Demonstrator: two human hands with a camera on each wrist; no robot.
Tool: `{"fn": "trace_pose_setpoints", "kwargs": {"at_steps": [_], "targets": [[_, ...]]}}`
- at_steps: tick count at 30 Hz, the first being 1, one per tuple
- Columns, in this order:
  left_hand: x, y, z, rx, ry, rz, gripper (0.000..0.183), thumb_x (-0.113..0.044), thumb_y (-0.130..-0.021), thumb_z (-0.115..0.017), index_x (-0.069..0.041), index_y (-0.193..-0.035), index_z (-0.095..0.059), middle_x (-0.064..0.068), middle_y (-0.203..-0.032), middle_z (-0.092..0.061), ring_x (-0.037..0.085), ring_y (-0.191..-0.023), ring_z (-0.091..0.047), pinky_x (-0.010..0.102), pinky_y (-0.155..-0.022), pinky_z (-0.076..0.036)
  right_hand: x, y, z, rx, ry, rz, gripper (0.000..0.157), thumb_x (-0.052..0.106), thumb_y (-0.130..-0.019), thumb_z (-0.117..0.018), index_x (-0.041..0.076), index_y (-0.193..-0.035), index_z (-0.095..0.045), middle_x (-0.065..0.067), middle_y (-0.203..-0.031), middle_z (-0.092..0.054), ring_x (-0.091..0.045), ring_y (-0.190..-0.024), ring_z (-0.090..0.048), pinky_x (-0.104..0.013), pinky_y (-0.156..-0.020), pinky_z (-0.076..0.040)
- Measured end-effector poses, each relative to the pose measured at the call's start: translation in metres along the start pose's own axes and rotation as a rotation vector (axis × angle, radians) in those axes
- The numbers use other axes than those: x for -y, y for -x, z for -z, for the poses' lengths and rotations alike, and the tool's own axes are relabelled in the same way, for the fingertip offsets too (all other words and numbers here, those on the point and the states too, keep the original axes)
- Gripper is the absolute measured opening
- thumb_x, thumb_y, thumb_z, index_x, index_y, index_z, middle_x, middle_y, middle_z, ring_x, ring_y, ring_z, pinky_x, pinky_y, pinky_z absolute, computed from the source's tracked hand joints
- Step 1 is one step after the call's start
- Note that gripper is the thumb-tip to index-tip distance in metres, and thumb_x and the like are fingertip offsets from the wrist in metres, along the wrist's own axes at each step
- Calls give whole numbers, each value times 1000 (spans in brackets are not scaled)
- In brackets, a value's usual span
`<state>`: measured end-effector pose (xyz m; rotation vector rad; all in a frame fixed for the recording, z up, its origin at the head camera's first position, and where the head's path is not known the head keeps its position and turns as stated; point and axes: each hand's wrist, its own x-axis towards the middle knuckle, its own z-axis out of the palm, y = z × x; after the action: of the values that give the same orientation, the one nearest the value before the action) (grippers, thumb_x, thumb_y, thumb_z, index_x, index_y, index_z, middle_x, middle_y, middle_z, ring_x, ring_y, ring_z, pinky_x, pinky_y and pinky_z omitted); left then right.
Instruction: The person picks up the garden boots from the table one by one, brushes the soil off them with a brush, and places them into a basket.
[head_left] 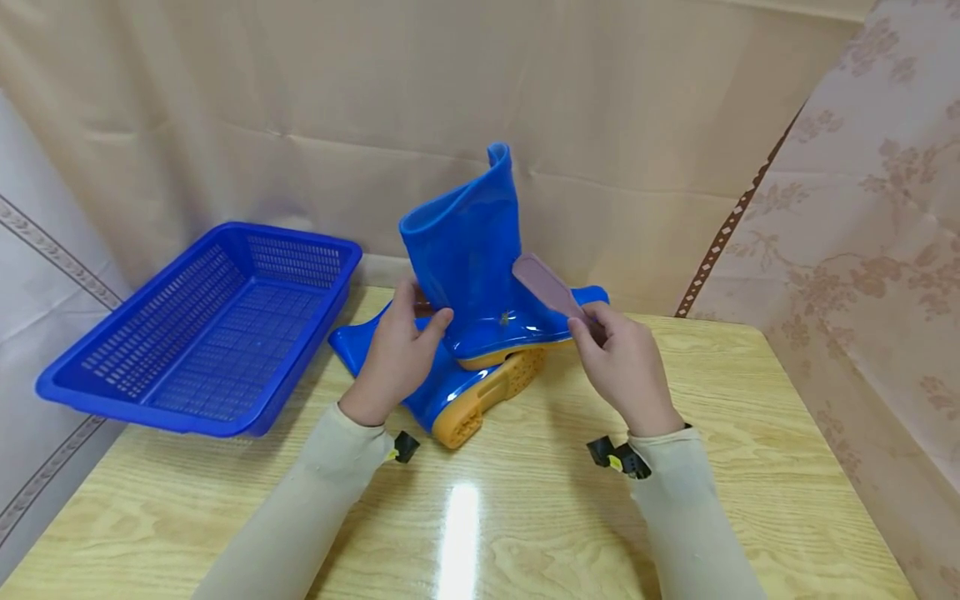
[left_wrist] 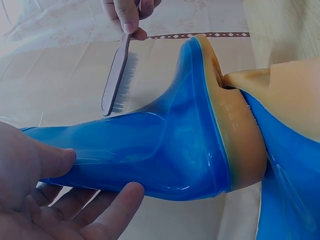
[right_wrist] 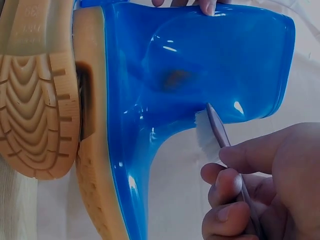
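A blue rain boot [head_left: 472, 258] with an orange sole stands tilted on top of a second blue rain boot [head_left: 438, 396], which lies on its side. My left hand [head_left: 397, 354] holds the upper boot by its shaft from behind, thumb on one side and fingers on the other. Between thumb and fingers, my right hand [head_left: 626, 367] grips a brush [head_left: 543, 283] with a mauve back and white bristles [right_wrist: 205, 130]. The bristles face the front of the shaft, their tips right at it. A brown smudge [right_wrist: 177, 80] shows on the upper boot near the ankle.
To the left is a blue plastic basket [head_left: 240, 342] with slotted walls. Beige cloth [head_left: 637, 167] hangs behind the wood-grain table [head_left: 540, 533], and patterned cloth [head_left: 862, 292] hangs on the right. Small black devices [head_left: 405, 447] are strapped at both wrists.
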<state>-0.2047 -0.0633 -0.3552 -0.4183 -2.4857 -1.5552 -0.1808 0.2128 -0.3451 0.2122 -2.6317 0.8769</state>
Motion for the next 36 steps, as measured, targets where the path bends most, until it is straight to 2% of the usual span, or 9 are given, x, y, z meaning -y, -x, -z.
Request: {"fn": "trace_pose_setpoints", "kwargs": {"at_steps": [12, 16, 20, 22, 31, 36], "targets": [[1, -2, 0, 1, 35, 22, 50, -21, -109, -53, -7, -153, -32, 16, -141, -54, 31, -126, -59, 49, -97, -57, -1, -2, -3, -6, -26, -2, 21, 26, -104, -63, 7, -110, -71, -5, -72, -60, -19, -57, -50, -29, -47, -37], [1, -2, -1, 4, 34, 20, 50, -22, -110, -52, -7, -153, -32, 16, -142, -53, 31, -127, -59, 50, -98, -57, -1, -2, -7, -21, -66, 69, 18, 25, -103, -66, 9, -110, -71, -3, -71, -59, -18, -57, -48, -29, -48, -36], [1, -1, -1, 10, 25, 13, 47, -24, -110, -52, -8, -151, -35, 14, -141, -55, 30, -128, -58, 50, -99, -55, 2, -1, -12, 14, -83, 164, 20, 25, -103, -66, 9, -115, -71, -1, -74, -59, -17, -59, -48, -29, -50, -37], [0, -1, -1, 11, 24, 6, 45, -25, -110, -52, -8, -149, -37, 14, -140, -56, 30, -127, -58, 51, -100, -55, 3, -1, -14, 27, -74, 177, 21, 25, -104, -66, 9, -116, -70, -1, -74, -59, -16, -60, -48, -29, -51, -37], [1, -1, -1, 11, 31, 20, 48, -22, -110, -52, -7, -152, -34, 16, -142, -54, 32, -127, -59, 50, -98, -56, -5, -2, -14, 80, -2, 45, 20, 25, -105, -64, 9, -114, -70, -3, -75, -61, -18, -60, -49, -32, -51, -38], [2, -1, 0, 0, 48, 23, 48, -20, -110, -52, -5, -151, -33, 17, -138, -55, 32, -125, -61, 47, -96, -58, -7, -2, -11, 85, 3, 0, 18, 29, -105, -62, 12, -105, -69, -2, -71, -57, -19, -58, -48, -33, -51, -36]]}}
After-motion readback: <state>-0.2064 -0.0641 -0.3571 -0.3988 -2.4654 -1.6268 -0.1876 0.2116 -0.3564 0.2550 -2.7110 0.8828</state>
